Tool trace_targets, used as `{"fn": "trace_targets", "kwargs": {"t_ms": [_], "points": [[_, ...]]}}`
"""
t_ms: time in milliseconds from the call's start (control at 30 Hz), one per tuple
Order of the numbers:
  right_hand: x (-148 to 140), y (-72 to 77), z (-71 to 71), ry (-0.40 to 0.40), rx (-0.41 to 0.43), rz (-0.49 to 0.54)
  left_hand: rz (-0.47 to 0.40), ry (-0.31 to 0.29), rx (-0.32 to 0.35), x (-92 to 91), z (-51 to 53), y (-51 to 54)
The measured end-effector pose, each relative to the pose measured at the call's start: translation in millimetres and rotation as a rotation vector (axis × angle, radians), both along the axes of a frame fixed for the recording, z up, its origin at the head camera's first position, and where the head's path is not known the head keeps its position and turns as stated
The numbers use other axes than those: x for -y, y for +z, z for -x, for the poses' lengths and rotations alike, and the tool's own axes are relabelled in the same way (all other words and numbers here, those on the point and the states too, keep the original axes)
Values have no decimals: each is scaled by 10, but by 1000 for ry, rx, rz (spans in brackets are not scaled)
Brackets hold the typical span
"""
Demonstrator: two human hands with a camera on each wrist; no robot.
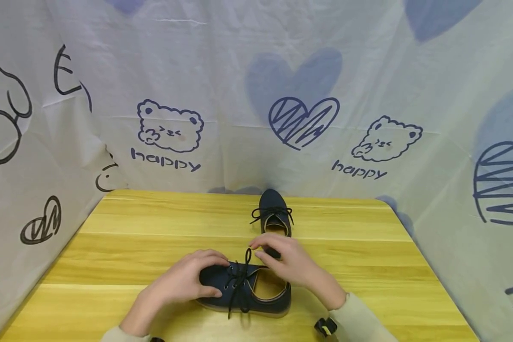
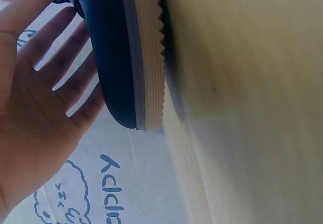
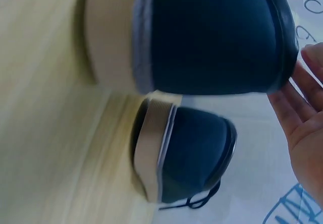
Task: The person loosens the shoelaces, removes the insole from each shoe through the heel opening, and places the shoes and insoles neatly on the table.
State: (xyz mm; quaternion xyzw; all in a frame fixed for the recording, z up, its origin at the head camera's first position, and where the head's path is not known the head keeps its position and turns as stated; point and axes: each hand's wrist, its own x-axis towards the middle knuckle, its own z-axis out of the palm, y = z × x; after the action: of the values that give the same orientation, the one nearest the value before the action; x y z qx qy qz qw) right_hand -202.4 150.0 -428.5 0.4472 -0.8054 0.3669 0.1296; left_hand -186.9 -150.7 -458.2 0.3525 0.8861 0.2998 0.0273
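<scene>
A dark navy lace-up shoe (image 1: 271, 304) lies on its sole on the table, toe to the left, with its black shoelace (image 1: 238, 280) hanging over the near side. My left hand (image 1: 192, 278) holds the toe end, thumb on the near side and fingers on the far side. In the left wrist view, the fingers (image 2: 75, 82) lie along the far side of the upper. My right hand (image 1: 288, 259) has thumb and index finger at the top of an upright lace loop, seemingly pinching it; the contact is tiny in view. The right wrist view shows the shoe's heel (image 3: 217, 37) close up.
A matching second shoe (image 1: 271, 202) stands behind, toe toward the back, its laces tied in a bow; my right hand partly covers its heel. The yellow wood-grain table (image 1: 154, 223) is bordered by a printed white cloth (image 1: 231, 95) at the back and sides.
</scene>
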Motion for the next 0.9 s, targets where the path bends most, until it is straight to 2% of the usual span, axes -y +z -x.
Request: {"fn": "trace_targets", "kwargs": {"t_ms": [267,500,700,900], "points": [[232,10,80,62,43,-94,-5,-16,47,-14,48,55],[329,-32,106,118,16,-145,-5,-8,69,-24,60,110],[348,-74,105,111,71,-214,-10,-14,51,-32,60,134],[320,-77,93,83,135,-256,-7,-8,35,-33,47,115]]}}
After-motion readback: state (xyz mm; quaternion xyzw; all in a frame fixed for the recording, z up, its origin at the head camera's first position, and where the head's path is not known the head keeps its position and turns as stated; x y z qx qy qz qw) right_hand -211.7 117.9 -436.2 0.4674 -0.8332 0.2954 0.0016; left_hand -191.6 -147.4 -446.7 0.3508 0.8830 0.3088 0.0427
